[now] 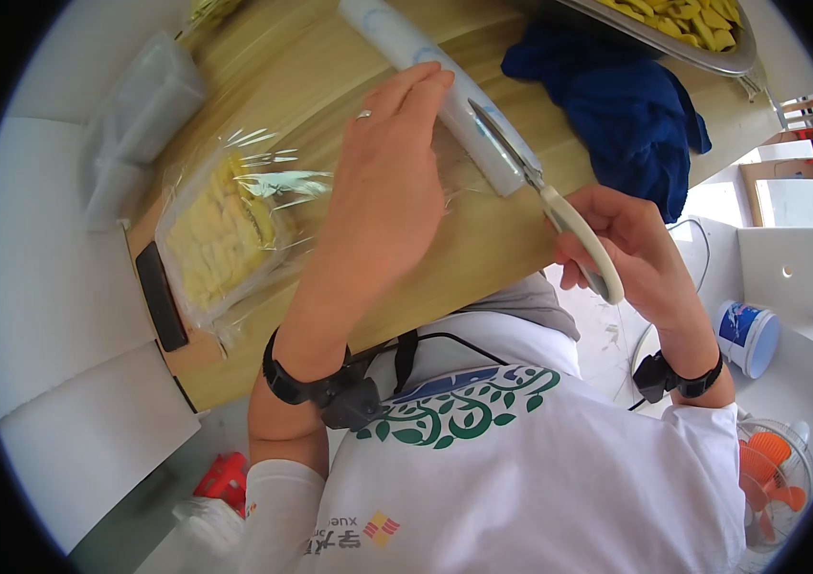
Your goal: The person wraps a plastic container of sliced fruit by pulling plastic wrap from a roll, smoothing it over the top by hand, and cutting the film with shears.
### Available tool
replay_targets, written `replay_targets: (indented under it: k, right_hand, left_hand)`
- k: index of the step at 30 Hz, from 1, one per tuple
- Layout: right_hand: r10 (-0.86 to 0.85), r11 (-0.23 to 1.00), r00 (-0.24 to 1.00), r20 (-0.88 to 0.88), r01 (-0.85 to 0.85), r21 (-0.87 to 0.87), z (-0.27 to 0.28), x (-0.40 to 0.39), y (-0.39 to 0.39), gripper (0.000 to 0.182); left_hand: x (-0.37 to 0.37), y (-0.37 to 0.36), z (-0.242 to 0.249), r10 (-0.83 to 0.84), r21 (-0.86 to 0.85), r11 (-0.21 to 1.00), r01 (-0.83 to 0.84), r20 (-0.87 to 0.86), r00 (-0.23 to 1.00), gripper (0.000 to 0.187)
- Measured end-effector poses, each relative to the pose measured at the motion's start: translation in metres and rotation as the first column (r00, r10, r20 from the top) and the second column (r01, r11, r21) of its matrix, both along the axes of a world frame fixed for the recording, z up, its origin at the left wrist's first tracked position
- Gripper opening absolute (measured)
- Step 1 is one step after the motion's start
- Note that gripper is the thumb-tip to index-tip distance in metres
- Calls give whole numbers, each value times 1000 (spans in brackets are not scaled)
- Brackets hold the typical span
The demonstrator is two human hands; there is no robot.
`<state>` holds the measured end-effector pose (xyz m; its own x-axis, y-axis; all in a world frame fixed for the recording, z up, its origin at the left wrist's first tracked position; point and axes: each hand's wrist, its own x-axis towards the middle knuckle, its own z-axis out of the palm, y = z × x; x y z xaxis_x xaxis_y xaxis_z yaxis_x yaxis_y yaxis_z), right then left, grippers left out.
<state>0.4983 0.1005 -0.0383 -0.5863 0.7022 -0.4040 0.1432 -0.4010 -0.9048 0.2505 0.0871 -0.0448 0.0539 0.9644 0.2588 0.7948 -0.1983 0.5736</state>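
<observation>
My left hand (392, 143), a ring on one finger, lies with fingers stretched out against the roll of plastic wrap (478, 143); its thumb is hidden. Clear film runs from the roll beneath this hand to a tray of pale yellow cut pieces (220, 234) and covers it. In my right hand (622, 244) are scissors (569, 215) with cream handles. Their blades point away from me and lie over the near part of the roll.
A dark blue cloth (622, 110) lies right of the roll. Behind it stands a metal tray (736, 65) of yellow slices. Stacked clear plastic trays (143, 115) stand at left, near a black bar (161, 297). A bucket (756, 340) and fan (770, 478) are at lower right.
</observation>
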Motion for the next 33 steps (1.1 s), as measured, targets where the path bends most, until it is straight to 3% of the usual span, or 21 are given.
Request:
replay_targets:
  k: [2, 7, 11, 19, 21, 33]
  right_hand:
    - [24, 1000, 999, 42, -24, -12, 0, 6, -5, 26]
    - [106, 989, 978, -179, -123, -82, -16, 26, -31, 38]
    - [175, 963, 975, -136, -198, -184, -13, 19, -40, 40]
    - [83, 954, 990, -114, -112, -277, -10, -10, -37, 36]
    - [54, 970, 994, -95, -75, -232, -13, -16, -37, 44]
    - [60, 961, 989, -136, -93, -259, -11, -31, -21, 44]
  left_hand:
    - [1, -2, 4, 4, -24, 1000, -3, 16, 1000, 50]
    - [-4, -2, 4, -15, -18, 1000, 14, -39, 999, 56]
    - [-8, -1, 6, -22, -71, 997, 21, -9, 1000, 59]
    - [-13, 0, 6, -68, -43, 997, 67, -13, 998, 63]
    - [-13, 0, 5, -66, -53, 996, 66, 2, 998, 64]
    - [-16, 1, -2, -88, -8, 996, 87, -34, 996, 72]
